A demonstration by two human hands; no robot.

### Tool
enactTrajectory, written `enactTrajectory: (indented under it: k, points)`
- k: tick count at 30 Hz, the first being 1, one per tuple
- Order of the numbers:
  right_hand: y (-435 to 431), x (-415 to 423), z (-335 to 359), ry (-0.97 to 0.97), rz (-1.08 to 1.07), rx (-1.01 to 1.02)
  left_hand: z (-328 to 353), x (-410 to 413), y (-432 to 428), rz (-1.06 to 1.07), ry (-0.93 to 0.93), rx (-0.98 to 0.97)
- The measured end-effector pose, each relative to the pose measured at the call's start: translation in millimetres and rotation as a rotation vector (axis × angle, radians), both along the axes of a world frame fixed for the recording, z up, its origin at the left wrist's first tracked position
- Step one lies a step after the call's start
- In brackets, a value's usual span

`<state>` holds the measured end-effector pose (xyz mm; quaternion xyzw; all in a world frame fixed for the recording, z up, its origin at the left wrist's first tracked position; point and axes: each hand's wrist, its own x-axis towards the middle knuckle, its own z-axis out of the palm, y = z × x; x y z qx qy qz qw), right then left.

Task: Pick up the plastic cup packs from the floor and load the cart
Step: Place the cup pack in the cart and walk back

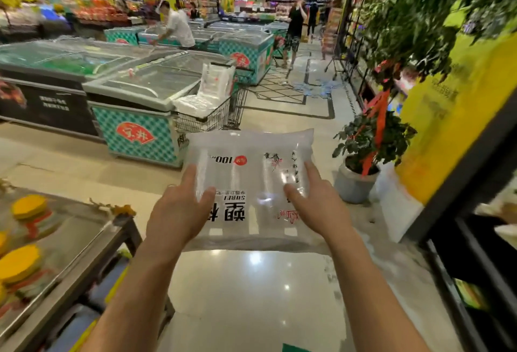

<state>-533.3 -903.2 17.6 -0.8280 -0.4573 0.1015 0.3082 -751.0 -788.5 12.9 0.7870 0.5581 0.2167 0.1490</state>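
**A:** so where's the plastic cup pack (251, 192) sitting right now?

**B:** it's hanging in the air over the shiny floor (251, 295), lying flat-ish with the printed side facing up, and both hands are carrying it. The left hand (176, 212) is gripping the left edge, with the thumb pressing on top and the fingers (191, 178) running along the side. The right hand (319, 206) is holding the right side, with the thumb and one finger lying on top of the plastic. Can't make out the rest of that hand's fingers.

**A:** and the cart?

**B:** the cart (212, 119) is standing further ahead, just beside a chest freezer (134, 91) with a teal checkered front. It's already carrying stuff: an upright pack (215, 80) is standing at the far end and a flat pack (195, 102) is lying in the basket.

**A:** anything else around?

**B:** a potted plant (372, 139) is sitting on the floor to the right, near a yellow wall (461, 116). A metal tabletop (84, 228) with yellow-lidded jars (28, 207) is poking in at lower left. Two people are standing by the freezers further back, one in white (177, 27) and one in black (295, 24). The edges are blurring a lot tbh.
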Motion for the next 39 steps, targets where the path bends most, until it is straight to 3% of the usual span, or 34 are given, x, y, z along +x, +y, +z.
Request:
enactTrajectory:
  k: [12,20,30,39]
  points:
    - [225.6,181.0,-41.4,0.08,0.035,0.073,-28.2,173.6,221.4,0.021,0.044,0.029]
    - [395.6,321.3,-28.3,0.06,0.095,0.026,-17.7,300.4,373.9,0.079,0.009,0.01]
    - [602.3,416.6,-40.4,0.005,0.162,0.016,-38.4,394.5,577.8,0.144,-0.021,-0.028]
    - [838.9,464.3,-43.2,-0.029,0.189,0.007,-47.9,442.1,806.5,0.177,-0.065,-0.07]
